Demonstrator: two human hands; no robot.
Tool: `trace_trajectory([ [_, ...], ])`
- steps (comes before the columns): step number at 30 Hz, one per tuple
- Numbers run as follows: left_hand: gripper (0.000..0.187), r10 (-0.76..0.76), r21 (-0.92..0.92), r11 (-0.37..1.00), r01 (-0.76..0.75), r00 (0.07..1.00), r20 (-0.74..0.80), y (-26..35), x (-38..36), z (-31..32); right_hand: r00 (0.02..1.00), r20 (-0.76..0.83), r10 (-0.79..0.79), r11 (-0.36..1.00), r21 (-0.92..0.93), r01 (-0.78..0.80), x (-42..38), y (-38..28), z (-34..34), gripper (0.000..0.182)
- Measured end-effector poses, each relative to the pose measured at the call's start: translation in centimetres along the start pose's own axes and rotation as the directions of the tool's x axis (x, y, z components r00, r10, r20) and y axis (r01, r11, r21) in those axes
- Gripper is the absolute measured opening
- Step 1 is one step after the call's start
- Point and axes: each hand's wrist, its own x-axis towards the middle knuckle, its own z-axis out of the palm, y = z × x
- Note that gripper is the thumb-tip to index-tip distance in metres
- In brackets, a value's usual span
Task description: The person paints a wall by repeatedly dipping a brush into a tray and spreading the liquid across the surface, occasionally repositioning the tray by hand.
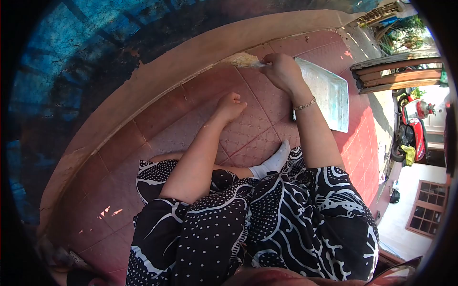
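Note:
My right hand (283,72) is reached forward to the foot of the wall, its fingers closed on what looks like a small brush (248,60) with a pale, yellowish end. That end is at the seam between the wall and the floor. Most of the handle is hidden in my fingers. My left hand (232,107) is curled into a loose fist above the red tiles, with nothing visible in it. Just right of my right hand lies a shallow whitish tray (327,95) with a raised rim, partly covered by my wrist and forearm.
A curved wall (191,52), blue above and beige below, runs along the left and front. I sit on red floor tiles (250,136), a socked foot (272,162) before me. Slatted wood (398,71) stands at the right, with a red motorcycle (416,126) beyond.

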Motion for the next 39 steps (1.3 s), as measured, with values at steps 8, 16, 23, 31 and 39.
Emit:
trace_trajectory([
  [8,0.044,-0.072,-0.078,0.995,0.065,0.994,-0.087,-0.1,-0.5,-1.2,0.994,-0.107,0.001,0.993,0.115,0.011,2.0,-1.8,4.3,0.03],
  [16,0.047,-0.018,-0.02,1.0,0.018,1.0,-0.022,-0.4,0.1,0.2,0.99,-0.143,0.022,0.995,0.096,-0.008,-2.4,-1.1,-1.2,0.028],
  [23,0.042,-0.014,0.212,0.977,0.005,0.999,0.038,-2.0,0.8,0.1,0.997,-0.076,-0.003,0.993,0.117,0.012,0.1,-4.2,7.5,0.026],
  [31,0.041,0.057,0.153,0.986,-0.066,0.996,0.063,-1.8,0.8,0.9,0.967,-0.255,0.0,0.972,0.227,0.06,-3.4,-2.6,0.6,0.028],
  [39,0.042,-0.011,0.244,0.97,-0.01,0.997,0.081,-1.3,0.1,0.4,0.994,0.001,-0.106,0.994,-0.026,0.106,1.6,-2.2,6.9,0.026],
])
